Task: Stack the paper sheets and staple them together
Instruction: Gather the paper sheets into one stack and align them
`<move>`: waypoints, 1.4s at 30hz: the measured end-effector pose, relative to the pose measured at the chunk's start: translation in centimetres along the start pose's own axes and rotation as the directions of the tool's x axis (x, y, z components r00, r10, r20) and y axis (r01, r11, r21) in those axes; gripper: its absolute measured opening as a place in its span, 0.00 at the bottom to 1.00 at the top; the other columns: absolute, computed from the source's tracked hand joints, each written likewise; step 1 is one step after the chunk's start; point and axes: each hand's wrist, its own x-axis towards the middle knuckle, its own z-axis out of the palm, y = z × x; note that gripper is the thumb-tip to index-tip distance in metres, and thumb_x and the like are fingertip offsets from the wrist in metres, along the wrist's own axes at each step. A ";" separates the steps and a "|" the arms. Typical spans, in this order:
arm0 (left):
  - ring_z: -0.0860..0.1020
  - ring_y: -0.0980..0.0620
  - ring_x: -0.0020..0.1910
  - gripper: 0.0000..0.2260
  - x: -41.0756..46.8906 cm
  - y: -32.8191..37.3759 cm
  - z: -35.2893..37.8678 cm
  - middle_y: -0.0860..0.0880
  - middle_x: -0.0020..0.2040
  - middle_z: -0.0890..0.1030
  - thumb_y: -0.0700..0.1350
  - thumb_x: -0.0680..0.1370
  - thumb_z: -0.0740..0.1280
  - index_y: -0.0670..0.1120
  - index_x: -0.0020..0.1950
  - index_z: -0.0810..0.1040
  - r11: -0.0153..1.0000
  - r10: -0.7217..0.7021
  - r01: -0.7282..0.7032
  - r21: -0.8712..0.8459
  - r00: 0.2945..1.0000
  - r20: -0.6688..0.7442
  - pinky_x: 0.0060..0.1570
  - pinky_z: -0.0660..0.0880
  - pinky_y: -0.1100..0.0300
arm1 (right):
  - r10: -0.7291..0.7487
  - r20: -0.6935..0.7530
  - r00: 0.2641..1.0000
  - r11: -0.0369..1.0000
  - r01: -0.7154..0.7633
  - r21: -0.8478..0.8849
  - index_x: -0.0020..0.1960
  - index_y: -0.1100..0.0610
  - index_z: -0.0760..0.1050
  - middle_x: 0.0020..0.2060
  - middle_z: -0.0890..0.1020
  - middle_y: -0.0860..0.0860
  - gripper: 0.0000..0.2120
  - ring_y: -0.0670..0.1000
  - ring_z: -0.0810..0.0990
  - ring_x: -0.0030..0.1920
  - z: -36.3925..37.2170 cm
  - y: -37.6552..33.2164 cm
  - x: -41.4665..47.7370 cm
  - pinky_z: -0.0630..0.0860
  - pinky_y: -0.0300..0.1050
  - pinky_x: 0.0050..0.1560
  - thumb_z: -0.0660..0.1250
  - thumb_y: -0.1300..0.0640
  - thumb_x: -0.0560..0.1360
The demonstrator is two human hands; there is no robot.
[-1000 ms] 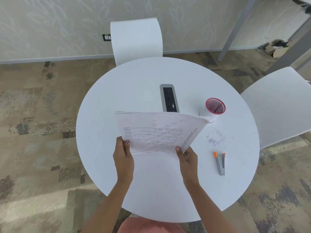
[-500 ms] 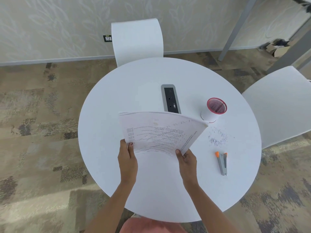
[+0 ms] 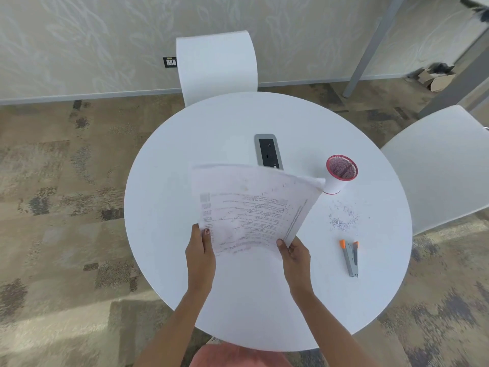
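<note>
Your L hand [image 3: 199, 250] and R hand [image 3: 295, 254] each pinch a near corner of the paper sheets [image 3: 251, 207], thumbs on top. Stack's held up over table [image 3: 238, 300] centre, prob to square edges. Untouched stapler [image 3: 350, 258] lies nr table's right edge, by loose staples [image 3: 342, 217].

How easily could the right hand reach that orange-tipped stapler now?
Probably yes: the stapler lies on the table right of the right hand, nothing between them. But that hand holds the paper sheets, so it must let go first.
</note>
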 end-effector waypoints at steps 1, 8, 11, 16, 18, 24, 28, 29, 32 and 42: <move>0.64 0.58 0.27 0.15 0.1 0.1 -0.2 0.53 0.32 0.66 0.39 0.85 0.55 0.53 0.39 0.63 1.000 0.014 -0.014 0.003 1.000 0.007 0.27 0.61 0.68 | -0.008 0.015 1.000 1.000 0.007 0.025 0.50 0.50 0.78 0.45 0.84 0.46 0.10 0.47 0.82 0.49 -0.2 -0.4 -0.1 0.76 0.35 0.50 0.63 0.64 0.78; 0.75 0.62 0.36 0.07 1.9 0.9 -1.8 0.52 0.44 0.82 0.43 0.84 0.60 0.46 0.54 0.77 1.000 0.006 -0.006 -0.001 0.993 0.120 0.37 0.70 0.72 | 0.011 0.176 0.984 0.965 -0.057 0.258 0.59 0.60 0.78 0.55 0.84 0.55 0.13 0.57 0.81 0.58 -2.0 -0.8 -0.1 0.76 0.52 0.59 0.64 0.69 0.76; 0.80 0.56 0.47 0.09 2.9 1.5 -2.7 0.54 0.49 0.84 0.43 0.83 0.61 0.50 0.56 0.80 0.993 -0.063 0.076 -0.088 0.987 0.145 0.44 0.73 0.69 | 0.066 0.265 0.962 0.901 -0.171 0.398 0.62 0.61 0.76 0.57 0.82 0.58 0.16 0.59 0.80 0.59 -2.4 -1.2 -0.4 0.79 0.52 0.57 0.64 0.69 0.76; 0.84 0.52 0.46 0.17 2.8 2.4 -3.9 0.51 0.53 0.86 0.56 0.79 0.61 0.53 0.63 0.79 0.859 -0.129 0.243 -0.452 0.955 0.269 0.38 0.80 0.57 | 0.121 0.235 0.964 0.811 -0.233 0.537 0.65 0.60 0.73 0.61 0.80 0.57 0.19 0.57 0.77 0.63 -2.4 -0.9 -0.4 0.76 0.51 0.62 0.64 0.68 0.76; 0.84 0.49 0.45 0.22 2.3 2.1 -3.6 0.50 0.53 0.85 0.64 0.77 0.61 0.54 0.66 0.77 0.791 -0.150 0.304 -0.532 0.938 0.312 0.37 0.82 0.53 | 0.133 0.208 0.969 0.792 -0.230 0.565 0.65 0.60 0.73 0.61 0.80 0.57 0.19 0.56 0.78 0.62 -2.2 -1.3 -0.6 0.79 0.46 0.58 0.64 0.68 0.75; 0.84 0.45 0.52 0.32 -0.5 2.2 -0.8 0.46 0.58 0.85 0.66 0.68 0.72 0.53 0.67 0.73 0.829 -0.107 0.294 -0.476 0.918 0.381 0.44 0.83 0.47 | 0.126 0.205 0.971 0.780 -0.224 0.584 0.65 0.59 0.74 0.59 0.81 0.56 0.18 0.54 0.80 0.59 -0.3 -2.5 -1.3 0.80 0.42 0.50 0.65 0.68 0.76; 0.83 0.47 0.57 0.22 -1.0 1.7 0.1 0.54 0.57 0.85 0.47 0.70 0.71 0.56 0.64 0.75 0.825 -0.160 0.314 -0.470 0.927 0.339 0.51 0.81 0.43 | 0.087 0.246 0.965 0.817 -0.210 0.537 0.65 0.58 0.74 0.60 0.81 0.56 0.18 0.55 0.79 0.61 -0.1 -3.5 -1.5 0.79 0.50 0.58 0.65 0.67 0.76; 0.83 0.48 0.57 0.23 -0.9 1.7 0.0 0.54 0.57 0.85 0.46 0.70 0.71 0.56 0.64 0.75 0.822 -0.164 0.317 -0.473 0.927 0.336 0.52 0.81 0.42 | 0.081 0.255 0.963 0.825 -0.209 0.526 0.65 0.57 0.74 0.60 0.81 0.56 0.19 0.56 0.79 0.61 -0.3 -3.8 -1.4 0.78 0.52 0.59 0.66 0.66 0.75; 0.84 0.52 0.53 0.23 -0.5 1.7 -0.5 0.55 0.54 0.86 0.43 0.71 0.71 0.54 0.64 0.74 0.819 -0.157 0.320 -0.477 0.923 0.350 0.49 0.81 0.44 | 0.069 0.252 0.965 0.834 -0.195 0.516 0.64 0.56 0.74 0.59 0.81 0.56 0.18 0.56 0.80 0.58 -1.2 -4.9 -0.6 0.77 0.54 0.57 0.67 0.65 0.75; 0.85 0.50 0.49 0.20 0.1 1.7 -2.0 0.49 0.53 0.86 0.31 0.77 0.66 0.44 0.67 0.73 0.752 -0.208 0.434 -0.497 0.871 0.446 0.38 0.82 0.54 | 0.019 -0.028 0.999 0.895 -0.005 0.446 0.56 0.59 0.75 0.39 0.86 0.50 0.10 0.52 0.81 0.39 -3.9 -8.1 4.4 0.80 0.46 0.38 0.67 0.64 0.76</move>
